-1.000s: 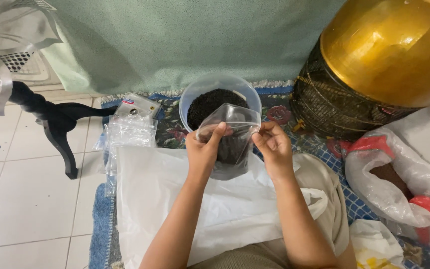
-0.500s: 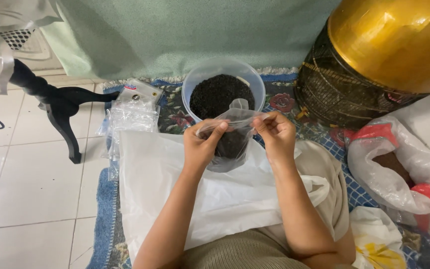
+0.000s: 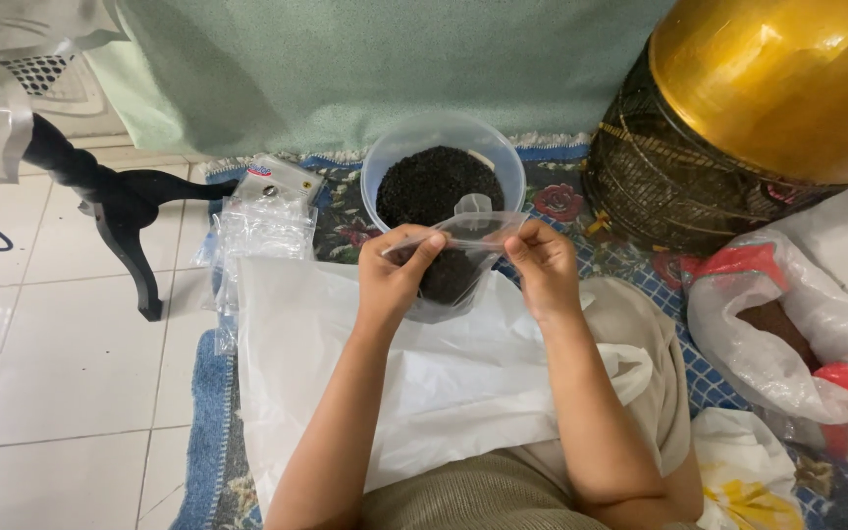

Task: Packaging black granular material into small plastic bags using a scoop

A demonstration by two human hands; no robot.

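Covering the floor, pale tiles meet a patterned blue mat, with a green cloth hanging at twelve o'clock. On the mat a white plastic sheet lies spread over the person's lap. At ten o'clock stands a black furniture leg, and just beside it a stack of clear small bags. At two o'clock a golden bowl sits on a dark wire basket; at four o'clock lies a plastic sack with red trim. A clear round tub of dark granules stands at twelve o'clock, just behind the hands. Both forearms reach forward. The left hand and the right hand each pinch the top edge of a small clear pouch, partly filled with dark granules, held above the sheet in front of the tub.
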